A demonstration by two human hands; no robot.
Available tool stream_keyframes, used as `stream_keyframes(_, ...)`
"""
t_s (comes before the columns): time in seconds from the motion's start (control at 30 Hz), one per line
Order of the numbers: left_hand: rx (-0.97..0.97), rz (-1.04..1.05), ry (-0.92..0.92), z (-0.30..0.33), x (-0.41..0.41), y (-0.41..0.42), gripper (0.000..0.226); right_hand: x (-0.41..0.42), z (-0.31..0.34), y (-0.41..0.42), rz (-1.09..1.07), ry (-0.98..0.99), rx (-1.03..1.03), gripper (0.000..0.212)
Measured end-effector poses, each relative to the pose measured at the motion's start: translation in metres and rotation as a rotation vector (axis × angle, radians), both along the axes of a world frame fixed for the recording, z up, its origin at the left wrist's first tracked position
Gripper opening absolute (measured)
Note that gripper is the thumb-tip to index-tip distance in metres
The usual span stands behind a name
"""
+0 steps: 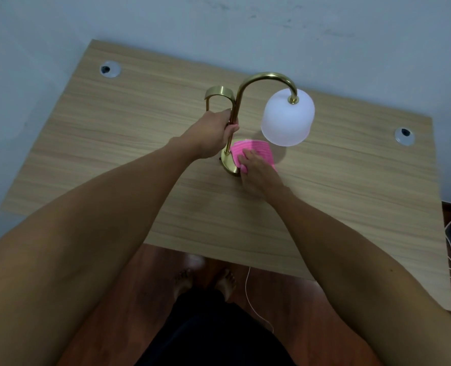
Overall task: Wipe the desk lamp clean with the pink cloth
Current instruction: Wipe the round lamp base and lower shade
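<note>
Lamp stem (234,112) is gripped by the left hand (214,136), fingers curled round. Soft cloth (257,149) is pressed onto the base (228,167) by the flat right hand (256,171), at the middle of the table (113,133). Shade (287,120), at 2 o'clock of the base, is judged fragile; the stem is best held.

Bare arms (119,204), dark garment (214,336), bare feet (225,282)

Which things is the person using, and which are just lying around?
In use: lamp, gripped by the left hand; pink cloth, pressed on the lamp's base by the right hand.
Lying around: two cable holes in the table; white cord on the floor.
</note>
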State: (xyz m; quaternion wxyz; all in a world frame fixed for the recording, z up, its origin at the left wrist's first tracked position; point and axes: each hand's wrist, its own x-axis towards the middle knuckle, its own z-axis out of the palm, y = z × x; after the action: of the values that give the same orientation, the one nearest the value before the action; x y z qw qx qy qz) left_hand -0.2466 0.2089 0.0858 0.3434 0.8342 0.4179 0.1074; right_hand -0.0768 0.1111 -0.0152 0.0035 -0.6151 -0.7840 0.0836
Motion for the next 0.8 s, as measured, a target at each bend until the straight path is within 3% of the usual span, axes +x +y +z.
stream_keyframes(0.1, 0.002, -0.008, 0.011, 0.003, 0.001, 0.000, 0.019, -0.014, -0.006, 0.001, 0.103, -0.183, -0.073, 0.033)
stream_keyframes(0.2, 0.008, -0.018, 0.010, 0.003, 0.001, 0.000, 0.020, -0.002, -0.006, -0.024, 0.133, -0.039, -0.021, 0.054)
stream_keyframes(0.37, -0.006, -0.016, 0.011, 0.003, 0.000, 0.000, 0.021, 0.012, 0.000, -0.014, -0.008, 0.125, 0.013, 0.032)
stream_keyframes(0.5, -0.017, -0.025, 0.014, 0.004, 0.000, 0.001, 0.021, 0.001, -0.004, -0.010, 0.108, 0.035, 0.035, 0.049)
stream_keyframes(0.6, -0.024, -0.032, 0.010, 0.004, -0.001, 0.001, 0.021, 0.023, 0.000, -0.023, 0.151, 0.111, 0.003, 0.044)
stream_keyframes(0.73, 0.004, -0.040, 0.021, 0.004, 0.000, 0.002, 0.020, 0.040, 0.007, -0.010, -0.084, 0.270, 0.012, 0.027)
stream_keyframes(0.8, 0.013, -0.044, 0.030, 0.003, 0.001, 0.003, 0.020, 0.031, 0.010, 0.008, -0.142, 0.288, -0.005, 0.032)
